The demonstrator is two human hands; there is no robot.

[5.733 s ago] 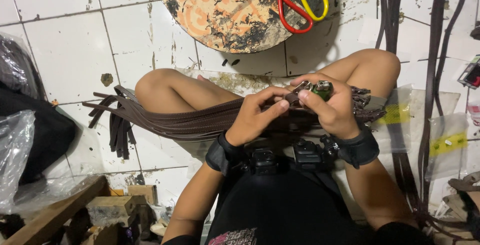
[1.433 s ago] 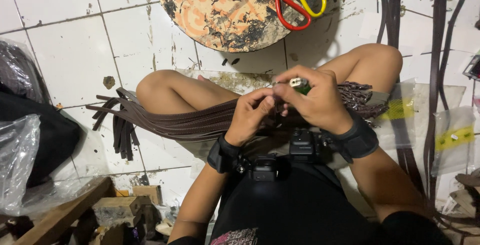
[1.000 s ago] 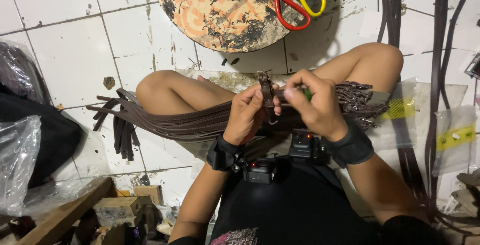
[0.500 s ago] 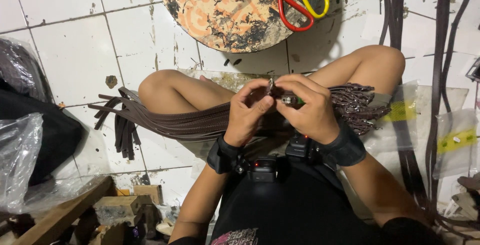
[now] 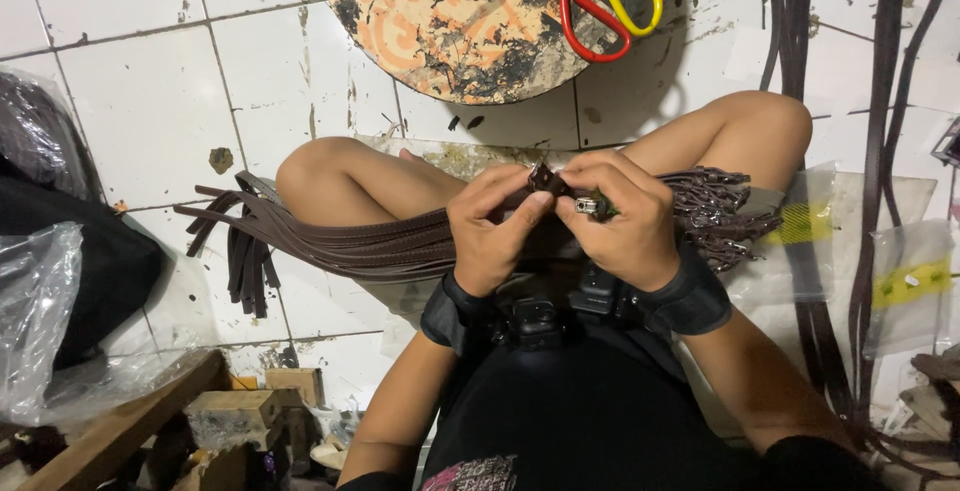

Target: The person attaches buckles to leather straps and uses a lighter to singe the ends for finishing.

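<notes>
Fingers of the left hand (image 5: 497, 233) are pinching the end of a dark brown strap (image 5: 545, 181), curled tight around it. Right hand (image 5: 625, 221) is closing in from the other side, fingertips gripping a small metal buckle (image 5: 587, 206) against that same strap end. Both wrists are wearing black bands, forearms angling up from the lap, hands meeting above the crossed legs. Bundle of brown straps (image 5: 330, 241) is lying across the knees, loose ends fanning out left. Far off, red and yellow scissors (image 5: 610, 1) are resting on a stained round board (image 5: 450, 21). Clear plastic bags (image 5: 905, 271) are sitting right, small parts inside.
</notes>
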